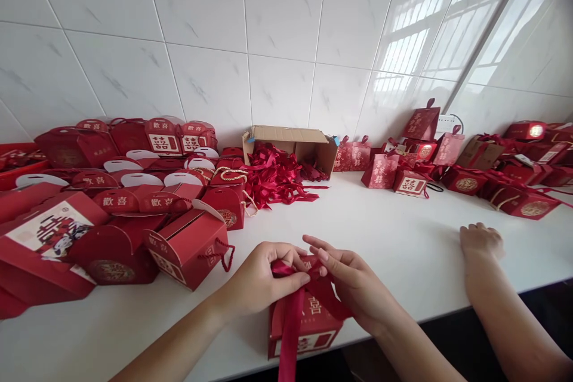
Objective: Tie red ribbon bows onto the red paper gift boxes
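Note:
A red gift box (308, 327) with white characters stands upright at the table's front edge. Dark red ribbon (292, 334) runs over its top, and one tail hangs down its front. At the top of the box my left hand (273, 277) pinches the ribbon between thumb and fingers. My right hand (351, 277) is closed on the ribbon from the other side, thumb and index finger together, the other fingers partly hidden. A ribbon loop falls to the right, beneath my right hand.
Several red gift boxes (188, 245) crowd the left. Behind, a cardboard box (290, 133) lies with loose red ribbons (275, 176) spilling out. Small red bags (380, 171) and more boxes (521, 200) stand right. Another person's hand (481, 242) rests on the white table (416, 250).

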{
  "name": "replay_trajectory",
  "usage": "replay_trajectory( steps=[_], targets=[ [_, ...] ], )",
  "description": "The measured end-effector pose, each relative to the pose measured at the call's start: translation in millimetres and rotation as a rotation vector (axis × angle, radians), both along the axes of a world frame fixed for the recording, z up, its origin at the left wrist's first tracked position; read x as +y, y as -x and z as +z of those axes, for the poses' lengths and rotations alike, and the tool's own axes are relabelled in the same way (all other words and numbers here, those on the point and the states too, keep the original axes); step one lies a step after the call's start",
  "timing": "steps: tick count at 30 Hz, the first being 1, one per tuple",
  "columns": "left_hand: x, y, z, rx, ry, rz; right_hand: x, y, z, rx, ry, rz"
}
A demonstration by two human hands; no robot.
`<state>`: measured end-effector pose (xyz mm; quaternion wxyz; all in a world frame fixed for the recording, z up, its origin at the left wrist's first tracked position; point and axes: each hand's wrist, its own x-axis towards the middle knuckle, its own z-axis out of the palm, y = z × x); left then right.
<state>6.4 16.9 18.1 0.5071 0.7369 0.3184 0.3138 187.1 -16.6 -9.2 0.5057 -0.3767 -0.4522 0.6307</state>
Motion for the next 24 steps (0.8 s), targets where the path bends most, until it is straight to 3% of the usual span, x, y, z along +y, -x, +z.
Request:
replay_trajectory(
  steps=[6,9,16,19,24],
  targets=[
    [1,5,-5.3,0.038,-0.045,-0.005,-3,-6,-8.8,0.093,0.025,0.006],
    [2,7,-7.2,0.061,-0.049,-0.011,-4,-9,-6.7,0.112,0.087,0.057],
    [4,5,-6.8,0.064,-0.051,-0.001,-1,-12,2.8,0.025,0.148,0.024],
    [3,6,-8.0,0.047,-0.051,0.009,4,-19,6.3,-0.135,0.108,0.049],
    [1,1,-7.9,0.039,-0.063,0.006,9,-28,24.3,-0.633,-0.098,0.094]
  ],
)
